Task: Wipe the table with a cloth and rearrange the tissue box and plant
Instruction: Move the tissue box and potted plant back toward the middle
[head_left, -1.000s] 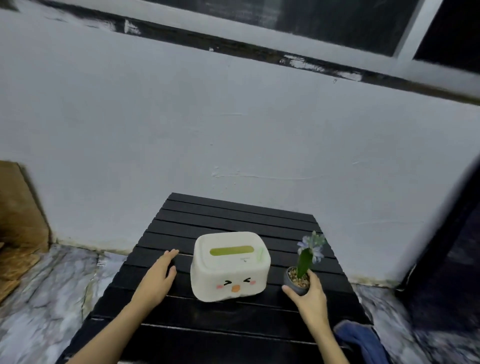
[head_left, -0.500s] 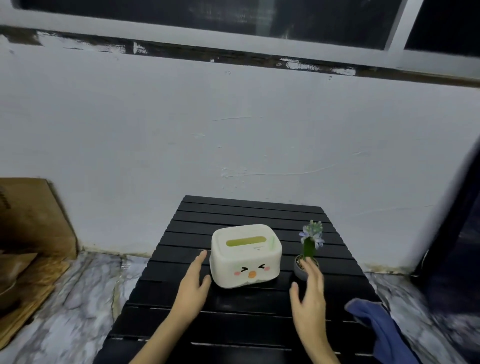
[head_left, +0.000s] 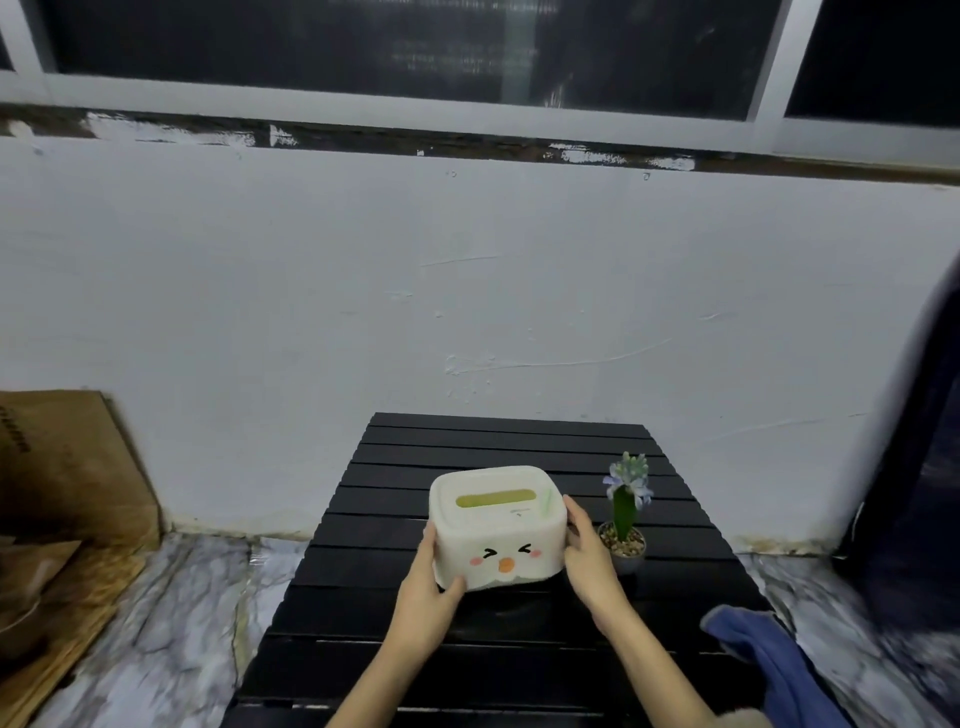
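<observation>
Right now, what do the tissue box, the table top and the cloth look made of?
Tissue box: probably matte white plastic, with rounded moulded corners and a printed face. Table: black slats with gaps between, a slight sheen; painted wood or metal, cannot tell which. Cloth: soft blue fabric, draped limply over the table's edge, likely microfibre or towelling.

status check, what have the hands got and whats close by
Both hands, left and right, grip tissue box. Plant close beside right hand. Cloth at table edge.

Dim, flat indoor light, dark window (head_left: 395, 47), soft grainy detail, wide-angle bending and smearing at edges
</observation>
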